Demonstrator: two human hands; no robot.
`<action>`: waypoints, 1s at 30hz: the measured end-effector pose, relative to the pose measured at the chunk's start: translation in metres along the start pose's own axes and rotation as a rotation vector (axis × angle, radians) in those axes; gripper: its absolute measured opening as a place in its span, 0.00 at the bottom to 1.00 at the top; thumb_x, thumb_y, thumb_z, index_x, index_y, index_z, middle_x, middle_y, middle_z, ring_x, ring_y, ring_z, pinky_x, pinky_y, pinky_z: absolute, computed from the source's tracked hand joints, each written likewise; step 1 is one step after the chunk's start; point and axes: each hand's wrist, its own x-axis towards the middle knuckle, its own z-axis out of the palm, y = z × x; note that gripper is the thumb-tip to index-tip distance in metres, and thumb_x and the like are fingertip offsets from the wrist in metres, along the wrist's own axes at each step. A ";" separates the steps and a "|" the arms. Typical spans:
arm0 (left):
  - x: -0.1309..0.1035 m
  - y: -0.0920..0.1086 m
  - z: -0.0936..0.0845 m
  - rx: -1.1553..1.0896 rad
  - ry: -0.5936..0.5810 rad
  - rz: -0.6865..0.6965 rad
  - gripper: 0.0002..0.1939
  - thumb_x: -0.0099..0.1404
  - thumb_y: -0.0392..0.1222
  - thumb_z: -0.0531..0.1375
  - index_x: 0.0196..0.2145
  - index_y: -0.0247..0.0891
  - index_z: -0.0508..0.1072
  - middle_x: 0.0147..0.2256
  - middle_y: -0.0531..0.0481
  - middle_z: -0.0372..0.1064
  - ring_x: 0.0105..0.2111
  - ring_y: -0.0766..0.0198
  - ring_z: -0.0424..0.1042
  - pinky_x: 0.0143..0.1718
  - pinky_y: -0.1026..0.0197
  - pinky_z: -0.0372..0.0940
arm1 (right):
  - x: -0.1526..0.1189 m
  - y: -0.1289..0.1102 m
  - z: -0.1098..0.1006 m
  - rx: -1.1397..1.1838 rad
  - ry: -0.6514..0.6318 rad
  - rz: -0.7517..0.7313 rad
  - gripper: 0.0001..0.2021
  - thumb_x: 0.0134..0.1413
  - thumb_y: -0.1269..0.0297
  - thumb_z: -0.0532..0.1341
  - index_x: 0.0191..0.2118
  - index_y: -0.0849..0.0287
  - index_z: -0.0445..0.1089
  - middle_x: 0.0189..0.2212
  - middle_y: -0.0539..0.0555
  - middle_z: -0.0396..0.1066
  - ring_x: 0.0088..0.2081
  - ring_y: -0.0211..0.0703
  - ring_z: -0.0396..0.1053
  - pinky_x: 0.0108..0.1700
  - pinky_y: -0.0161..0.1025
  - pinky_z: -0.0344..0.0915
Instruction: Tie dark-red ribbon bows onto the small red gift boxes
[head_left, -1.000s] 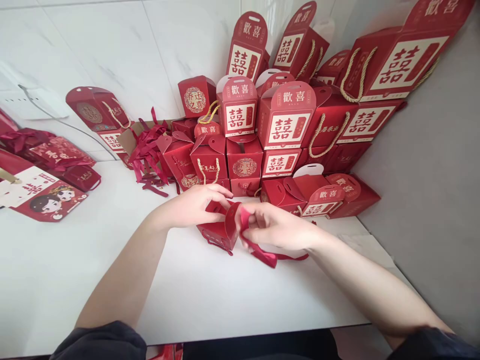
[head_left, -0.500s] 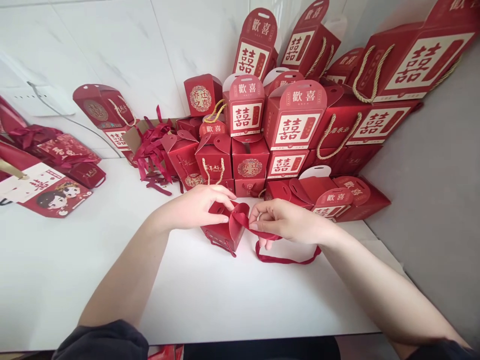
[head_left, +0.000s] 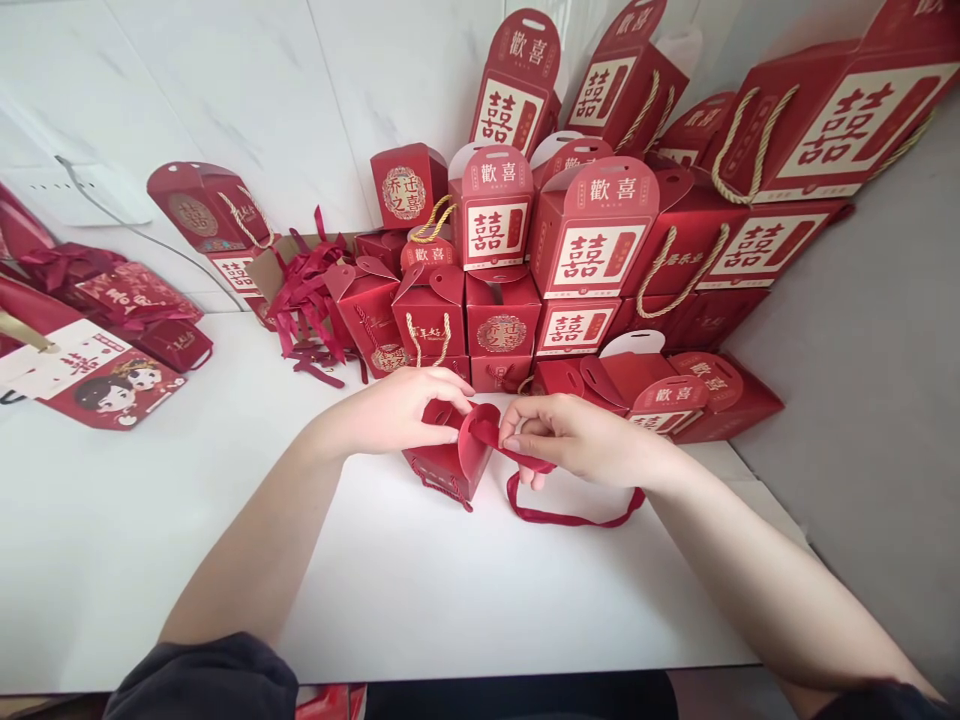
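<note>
the white table [head_left: 480,600] spreads out in front of you. on it, from about 12 to 2 o'clock of the small box between your hands, stand piled red boxes [head_left: 592,255], several with pale front panels and gold rope handles. at 9 to 10 o'clock, well apart, lie red packages, one a tilted illustrated package [head_left: 124,385] with two cartoon faces. at 10 o'clock, an open carton [head_left: 262,278] overflows with tangled dark red ribbons [head_left: 307,290].

your right hand [head_left: 517,443], at 3 o'clock of the small box, is closed in a pinch, thumb against fingers, gripping a red ribbon. your left hand [head_left: 461,412], at 10 o'clock, curves over the top of the box and touches it, thumb and fingers apart; you cannot tell how firmly it holds.

the small red box [head_left: 442,472] sits upright on the table, its rounded flap raised on your right-hand side and a dark red cord at its near side. the red ribbon [head_left: 577,522] runs from that flap to your right hand, and a loop of it lies on the table at 4 o'clock.
</note>
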 end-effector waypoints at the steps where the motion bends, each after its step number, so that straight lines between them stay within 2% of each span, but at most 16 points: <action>1: 0.000 0.000 0.000 -0.001 0.002 -0.002 0.12 0.64 0.49 0.61 0.43 0.48 0.79 0.57 0.53 0.68 0.54 0.56 0.69 0.55 0.56 0.63 | 0.002 0.001 0.001 0.037 -0.006 -0.014 0.10 0.66 0.56 0.56 0.38 0.57 0.66 0.26 0.48 0.74 0.30 0.38 0.75 0.36 0.36 0.69; 5: 0.001 0.001 0.001 -0.011 -0.005 -0.007 0.11 0.65 0.49 0.59 0.40 0.46 0.80 0.58 0.53 0.67 0.54 0.56 0.70 0.53 0.57 0.63 | 0.009 0.006 0.007 0.106 -0.011 -0.044 0.10 0.65 0.57 0.57 0.37 0.57 0.66 0.26 0.48 0.73 0.29 0.38 0.75 0.36 0.36 0.71; 10: 0.001 0.003 0.000 -0.025 -0.009 -0.008 0.11 0.66 0.46 0.57 0.33 0.41 0.78 0.55 0.51 0.69 0.48 0.58 0.72 0.46 0.60 0.65 | 0.009 0.007 0.008 0.001 -0.027 -0.046 0.11 0.66 0.57 0.55 0.37 0.58 0.67 0.27 0.50 0.73 0.31 0.39 0.74 0.36 0.37 0.69; 12: 0.001 0.003 0.001 -0.013 -0.010 0.007 0.10 0.65 0.45 0.57 0.32 0.41 0.78 0.54 0.51 0.70 0.47 0.60 0.72 0.45 0.60 0.64 | 0.009 0.007 0.008 -0.150 0.103 -0.091 0.11 0.65 0.56 0.56 0.35 0.57 0.68 0.32 0.52 0.73 0.35 0.41 0.73 0.40 0.39 0.68; 14: 0.002 0.004 0.002 -0.005 -0.008 0.020 0.10 0.65 0.45 0.57 0.32 0.42 0.78 0.53 0.52 0.70 0.45 0.61 0.73 0.44 0.61 0.64 | 0.012 0.008 0.007 -0.276 0.285 -0.182 0.12 0.64 0.56 0.57 0.33 0.57 0.68 0.40 0.54 0.73 0.43 0.44 0.71 0.47 0.42 0.66; 15: 0.002 0.004 0.003 -0.002 -0.005 0.023 0.10 0.65 0.45 0.57 0.32 0.42 0.78 0.53 0.52 0.70 0.44 0.61 0.73 0.43 0.61 0.64 | 0.015 0.009 0.006 -0.291 0.326 -0.237 0.14 0.65 0.56 0.56 0.31 0.57 0.68 0.44 0.55 0.72 0.47 0.45 0.70 0.51 0.43 0.64; 17: 0.002 0.005 0.003 0.002 0.000 0.012 0.10 0.65 0.45 0.57 0.32 0.42 0.78 0.53 0.52 0.69 0.43 0.62 0.73 0.42 0.62 0.64 | 0.020 0.012 0.004 -0.228 0.261 -0.323 0.16 0.67 0.55 0.54 0.30 0.58 0.68 0.46 0.55 0.71 0.51 0.45 0.68 0.54 0.42 0.62; 19: 0.000 0.004 0.000 -0.002 0.007 -0.026 0.10 0.64 0.46 0.58 0.32 0.43 0.78 0.53 0.52 0.68 0.43 0.61 0.72 0.39 0.62 0.64 | 0.024 0.016 0.001 -0.133 0.125 -0.327 0.17 0.67 0.53 0.54 0.31 0.58 0.68 0.41 0.54 0.72 0.45 0.43 0.69 0.49 0.40 0.64; 21: -0.003 0.001 -0.005 -0.022 0.050 -0.069 0.09 0.63 0.47 0.59 0.32 0.43 0.78 0.52 0.52 0.69 0.44 0.59 0.72 0.37 0.63 0.65 | 0.026 0.018 -0.002 -0.082 0.059 -0.272 0.17 0.66 0.51 0.55 0.33 0.59 0.70 0.34 0.52 0.72 0.36 0.40 0.68 0.41 0.38 0.65; 25: -0.007 -0.003 -0.014 -0.136 0.298 -0.094 0.06 0.62 0.43 0.61 0.32 0.40 0.76 0.44 0.50 0.72 0.42 0.61 0.71 0.42 0.62 0.66 | 0.022 0.017 -0.007 -0.099 0.002 -0.233 0.19 0.64 0.50 0.57 0.31 0.60 0.72 0.28 0.50 0.70 0.31 0.38 0.66 0.37 0.37 0.64; 27: -0.007 -0.002 -0.013 -0.221 0.405 -0.081 0.05 0.63 0.42 0.60 0.33 0.39 0.75 0.41 0.50 0.72 0.39 0.63 0.71 0.43 0.62 0.66 | 0.019 0.014 -0.005 -0.106 0.020 -0.298 0.16 0.63 0.52 0.59 0.33 0.59 0.74 0.33 0.52 0.73 0.35 0.40 0.69 0.41 0.38 0.66; 30: -0.007 0.002 -0.010 -0.268 0.435 -0.032 0.07 0.64 0.43 0.60 0.35 0.39 0.74 0.42 0.49 0.72 0.38 0.64 0.71 0.41 0.62 0.67 | 0.018 0.011 0.001 -0.083 0.068 -0.415 0.12 0.64 0.57 0.60 0.45 0.55 0.76 0.49 0.54 0.73 0.49 0.44 0.70 0.54 0.42 0.64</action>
